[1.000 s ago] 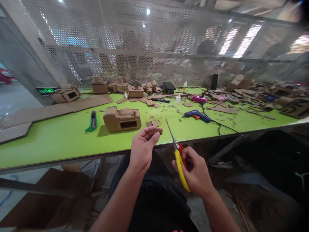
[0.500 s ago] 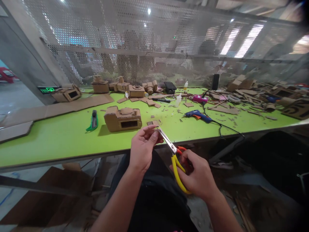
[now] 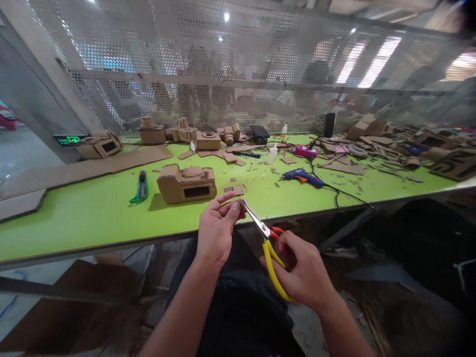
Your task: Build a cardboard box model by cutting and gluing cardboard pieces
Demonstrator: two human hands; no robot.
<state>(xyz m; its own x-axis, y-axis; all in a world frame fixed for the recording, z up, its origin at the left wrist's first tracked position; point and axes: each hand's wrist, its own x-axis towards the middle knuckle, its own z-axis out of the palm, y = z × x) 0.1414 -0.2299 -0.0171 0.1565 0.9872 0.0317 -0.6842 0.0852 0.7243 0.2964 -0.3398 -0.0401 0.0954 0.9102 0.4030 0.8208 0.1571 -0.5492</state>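
Note:
My right hand [image 3: 303, 267] grips a pair of scissors [image 3: 265, 230] by its yellow and red handles, over my lap in front of the table edge. The blades point up and left, nearly closed, with their tips at the fingers of my left hand [image 3: 216, 233]. Thumb and fingers of that hand are pinched together at the tips; what they hold is too small and covered to make out. Just beyond, a cardboard camera model [image 3: 170, 187] with a rectangular opening stands on the green table [image 3: 178, 216]. A small ridged cardboard piece [image 3: 238, 190] lies right of it.
A green utility knife [image 3: 141, 187] lies left of the model. To the right are a blue glue gun [image 3: 305, 178] with a trailing cord, and a pink glue gun [image 3: 305, 151]. Further models, bottles and cardboard scraps [image 3: 344, 168] line the back before a perforated metal screen [image 3: 156, 59].
The scissor blades look slightly more closed at my left fingertips. Both hands keep nearly the same place; the whole view has shifted a little.

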